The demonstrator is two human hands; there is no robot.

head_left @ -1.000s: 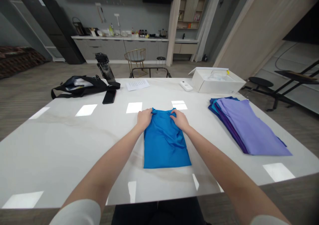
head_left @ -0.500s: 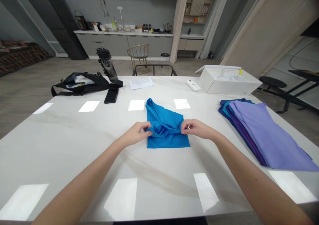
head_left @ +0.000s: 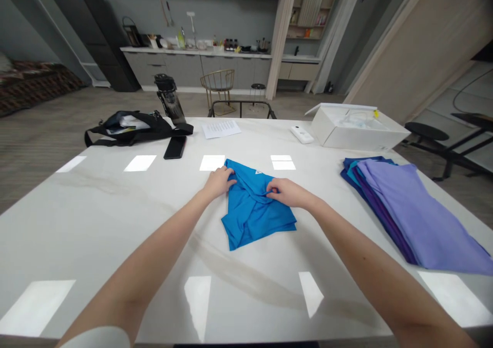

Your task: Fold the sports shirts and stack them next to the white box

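Observation:
A bright blue garment point(head_left: 256, 217) lies crumpled and partly folded on the white table, with a small white logo near its upper edge. Its exact kind is not plain to see. My left hand point(head_left: 219, 182) grips its upper left edge between thumb and fingers. On the other side, my right hand point(head_left: 288, 191) pinches a fold of the fabric at the right, fingers curled. The lower left corner of the garment spreads flat towards me.
To the right lies a stack of folded purple and blue cloths point(head_left: 408, 209). Behind it stands an open white box point(head_left: 356, 132), near a white remote point(head_left: 301, 134). Further left are a paper sheet point(head_left: 221, 128), a phone point(head_left: 175, 147), a black bag point(head_left: 134, 129) and a bottle point(head_left: 170, 98).
My left hand has moved up and away along the garment's left edge, and my right hand slightly inward. The garment's lower left part now spreads nearer to me, and a white logo shows.

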